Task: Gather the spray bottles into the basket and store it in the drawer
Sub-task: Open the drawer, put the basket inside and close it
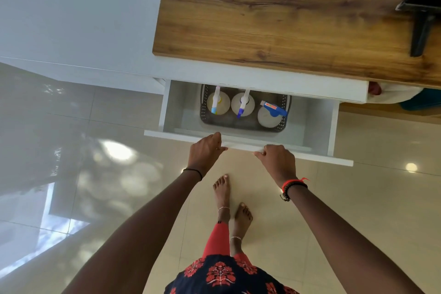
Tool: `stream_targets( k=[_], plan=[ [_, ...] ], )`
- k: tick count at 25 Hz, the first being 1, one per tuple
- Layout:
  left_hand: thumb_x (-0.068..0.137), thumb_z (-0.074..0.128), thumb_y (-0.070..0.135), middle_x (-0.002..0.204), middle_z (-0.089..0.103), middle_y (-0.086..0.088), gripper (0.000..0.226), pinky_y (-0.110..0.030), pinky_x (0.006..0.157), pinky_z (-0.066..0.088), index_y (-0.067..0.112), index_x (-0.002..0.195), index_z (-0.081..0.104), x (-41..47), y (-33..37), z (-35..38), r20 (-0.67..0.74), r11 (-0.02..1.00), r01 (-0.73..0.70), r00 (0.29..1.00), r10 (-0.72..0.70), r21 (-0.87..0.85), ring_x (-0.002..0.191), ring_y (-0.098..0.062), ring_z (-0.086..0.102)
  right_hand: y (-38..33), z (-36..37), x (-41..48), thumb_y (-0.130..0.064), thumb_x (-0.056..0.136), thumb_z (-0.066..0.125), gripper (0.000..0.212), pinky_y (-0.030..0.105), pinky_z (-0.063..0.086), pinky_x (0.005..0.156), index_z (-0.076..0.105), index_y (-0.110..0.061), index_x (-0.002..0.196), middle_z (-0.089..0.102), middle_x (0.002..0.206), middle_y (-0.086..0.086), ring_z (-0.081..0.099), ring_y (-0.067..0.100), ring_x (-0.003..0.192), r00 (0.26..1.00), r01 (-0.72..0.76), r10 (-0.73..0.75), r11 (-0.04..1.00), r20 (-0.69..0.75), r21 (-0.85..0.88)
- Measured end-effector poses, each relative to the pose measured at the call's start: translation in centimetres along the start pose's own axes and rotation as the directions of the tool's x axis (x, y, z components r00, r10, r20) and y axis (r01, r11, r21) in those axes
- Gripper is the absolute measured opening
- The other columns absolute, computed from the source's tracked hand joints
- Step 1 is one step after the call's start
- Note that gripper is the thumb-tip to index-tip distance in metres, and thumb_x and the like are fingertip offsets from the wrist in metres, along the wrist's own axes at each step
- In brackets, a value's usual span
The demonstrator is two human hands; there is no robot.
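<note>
A white drawer (317,157) stands pulled out under the wooden counter. Inside it sits a grey perforated basket (243,125) holding three spray bottles seen from above: a white one with a light blue and yellow nozzle (218,102), a white one with a dark blue nozzle (243,104), and a white one with a blue trigger head (270,116). My left hand (206,151) grips the top edge of the drawer front, left of centre. My right hand (278,160) grips the same edge a little to the right.
The wooden counter (274,12) overhangs the back of the drawer, with a black stand (422,9) at its far right. Glossy tiled floor (358,198) lies all around. My bare feet (232,200) stand just in front of the drawer.
</note>
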State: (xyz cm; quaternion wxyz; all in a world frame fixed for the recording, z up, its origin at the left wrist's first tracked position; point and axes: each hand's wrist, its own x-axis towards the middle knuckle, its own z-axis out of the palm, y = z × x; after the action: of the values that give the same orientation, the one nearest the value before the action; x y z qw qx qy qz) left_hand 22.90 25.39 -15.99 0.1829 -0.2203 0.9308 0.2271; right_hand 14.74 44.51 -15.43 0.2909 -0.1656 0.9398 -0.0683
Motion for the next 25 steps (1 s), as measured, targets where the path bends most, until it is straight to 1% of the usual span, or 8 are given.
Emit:
stream_targets(
  k=[2,6,9,11,14,19,22,25],
  plan=[
    [0.089,0.059,0.045,0.075,0.065,-0.005,0.035,-0.03,0.057,0.041,0.016,0.077,0.044,0.9,0.4,-0.4,0.02,0.998,0.057,0.998,-0.057,0.009,0.065,-0.027,0.058,-0.5,-1.0,1.0,-0.043,0.09,0.057,0.042,0.03,0.05,0.058,0.053,-0.01,0.065,0.065,0.068,0.009,0.068,0.028,0.071,0.999,-0.022,0.021,0.999,0.025,0.043],
    [0.094,0.052,0.042,0.09,0.07,-0.012,0.036,-0.036,0.069,0.052,0.007,0.094,0.06,3.1,1.2,-1.2,0.071,0.995,0.092,0.993,-0.089,-0.047,0.079,-0.029,0.065,-0.8,-1.9,2.5,-0.032,0.095,0.053,0.035,0.034,0.051,0.068,0.057,-0.006,0.073,0.066,0.078,0.015,0.067,0.034,0.082,0.998,-0.055,0.053,0.991,0.021,0.119],
    [0.097,0.05,0.035,0.114,0.067,-0.013,0.032,-0.038,0.084,0.054,0.009,0.113,0.058,3.7,1.2,-1.4,0.08,0.989,0.052,0.996,-0.041,-0.136,0.101,-0.028,0.063,-0.5,-2.1,3.0,-0.023,0.097,0.05,0.032,0.035,0.049,0.089,0.064,-0.001,0.114,0.068,0.112,0.017,0.062,0.032,0.11,0.999,-0.04,0.037,0.991,0.032,0.124],
    [0.096,0.052,0.03,0.138,0.054,-0.012,0.043,-0.035,0.105,0.044,0.009,0.134,0.048,3.8,0.7,-1.2,0.124,0.993,-0.043,0.991,0.056,-0.108,0.129,-0.026,0.049,-0.5,-2.3,3.2,-0.017,0.097,0.047,0.042,0.032,0.041,0.104,0.05,-0.003,0.137,0.057,0.135,0.014,0.05,0.026,0.13,0.999,-0.011,0.006,0.991,0.042,0.135],
    [0.096,0.053,0.027,0.157,0.028,-0.009,0.063,-0.037,0.122,0.021,0.01,0.15,0.025,4.6,0.3,-1.4,0.159,0.992,-0.103,0.981,0.112,-0.069,0.149,-0.025,0.019,-0.6,-2.8,4.1,-0.012,0.096,0.047,0.051,0.031,0.034,0.112,0.037,-0.003,0.145,0.042,0.148,0.013,0.035,0.023,0.141,1.0,0.011,-0.012,0.99,0.008,0.142],
    [0.094,0.053,0.036,0.163,0.004,-0.005,0.079,-0.045,0.123,0.006,0.017,0.154,0.005,7.3,0.4,-2.6,0.269,0.988,-0.15,0.954,0.133,0.044,0.152,-0.026,-0.002,-1.4,-4.1,6.2,-0.013,0.093,0.051,0.068,0.039,0.024,0.12,0.018,-0.002,0.152,0.022,0.158,0.015,0.021,0.029,0.147,0.995,-0.016,0.007,0.996,0.102,0.092],
    [0.093,0.054,0.04,0.163,-0.007,-0.007,0.078,-0.047,0.122,0.003,0.021,0.154,0.009,8.8,0.6,-3.1,0.339,0.974,-0.196,0.929,0.147,0.115,0.151,-0.027,-0.009,-1.7,-4.9,7.1,-0.013,0.093,0.053,0.077,0.041,0.025,0.119,0.007,-0.004,0.153,0.008,0.162,0.013,0.019,0.033,0.147,0.985,-0.043,0.025,0.994,0.168,0.104],
    [0.092,0.056,0.041,0.162,-0.013,-0.008,0.076,-0.047,0.122,0.001,0.022,0.153,0.016,10.0,1.0,-3.6,0.358,0.96,-0.227,0.92,0.158,0.161,0.15,-0.027,-0.013,-1.6,-5.8,8.1,-0.015,0.093,0.052,0.078,0.039,0.027,0.118,0.004,-0.001,0.153,0.006,0.162,0.014,0.02,0.032,0.147,0.985,-0.029,0.019,0.998,0.169,0.058]
  ],
)
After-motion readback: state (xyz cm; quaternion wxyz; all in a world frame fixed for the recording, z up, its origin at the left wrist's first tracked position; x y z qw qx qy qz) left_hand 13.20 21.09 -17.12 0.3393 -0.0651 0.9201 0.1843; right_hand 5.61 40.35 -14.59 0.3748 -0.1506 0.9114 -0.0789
